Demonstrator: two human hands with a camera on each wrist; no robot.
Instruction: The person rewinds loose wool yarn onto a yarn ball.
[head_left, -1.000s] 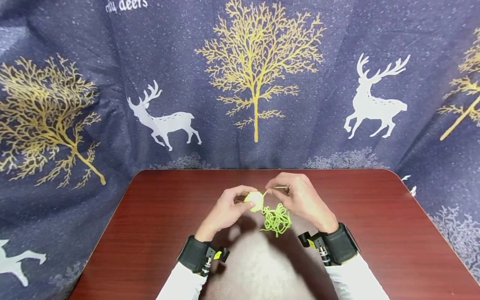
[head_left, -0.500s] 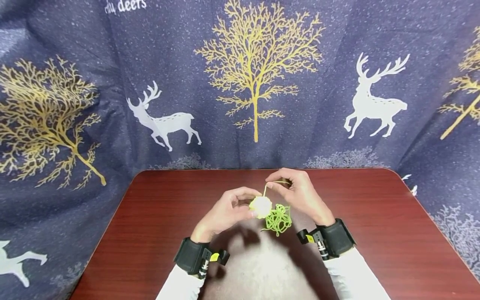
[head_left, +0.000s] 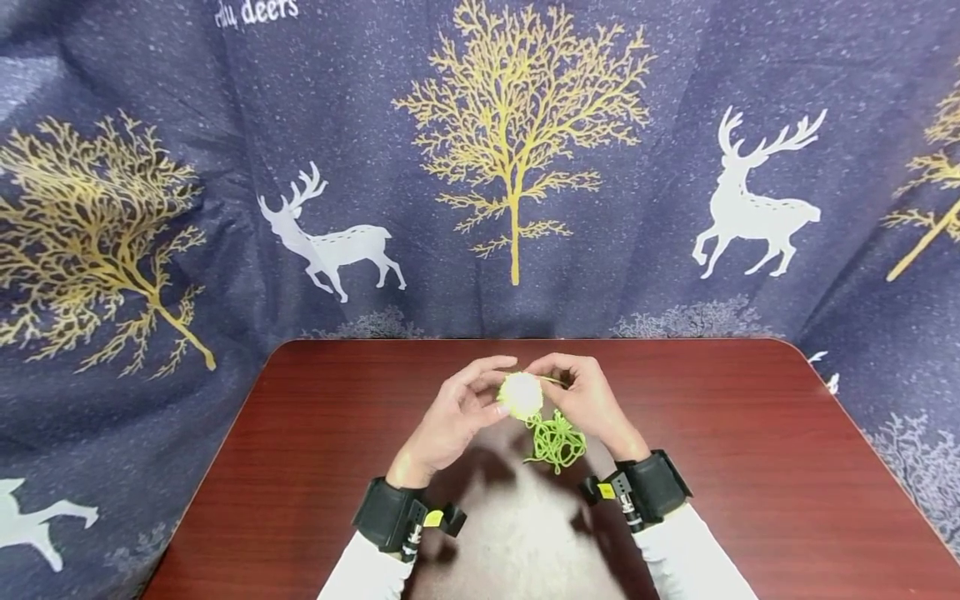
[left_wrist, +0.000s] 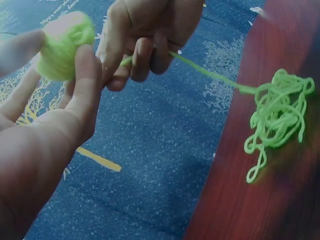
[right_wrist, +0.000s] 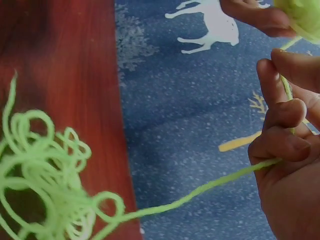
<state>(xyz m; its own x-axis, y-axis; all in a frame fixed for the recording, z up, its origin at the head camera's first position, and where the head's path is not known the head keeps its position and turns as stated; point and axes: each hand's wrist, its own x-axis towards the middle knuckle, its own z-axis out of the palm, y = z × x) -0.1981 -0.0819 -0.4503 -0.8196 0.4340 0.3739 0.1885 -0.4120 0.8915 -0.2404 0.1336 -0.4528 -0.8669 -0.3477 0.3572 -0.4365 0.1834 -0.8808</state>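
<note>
Your left hand (head_left: 450, 417) pinches the yarn ball (head_left: 521, 395) and your right (head_left: 588, 404) grips the strand (right_wrist: 200, 190), apparently for winding; next calls for drawing slack evenly from the yarn tangle (left_wrist: 282, 122) near the far edge of the table (head_left: 315, 433).

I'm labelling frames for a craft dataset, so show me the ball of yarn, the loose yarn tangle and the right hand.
Ball of yarn (left_wrist: 61, 52): left wrist view, middle of its visible side.
Loose yarn tangle (left_wrist: 284, 121): left wrist view, among its central loops.
Right hand (head_left: 591, 400): head view, back of the hand.

left fingers (left_wrist: 87, 75) curved, pinching; right fingers (right_wrist: 277, 142) curled, gripping; wrists (head_left: 408, 470) apart; forearms (head_left: 366, 570) angled inward
</note>
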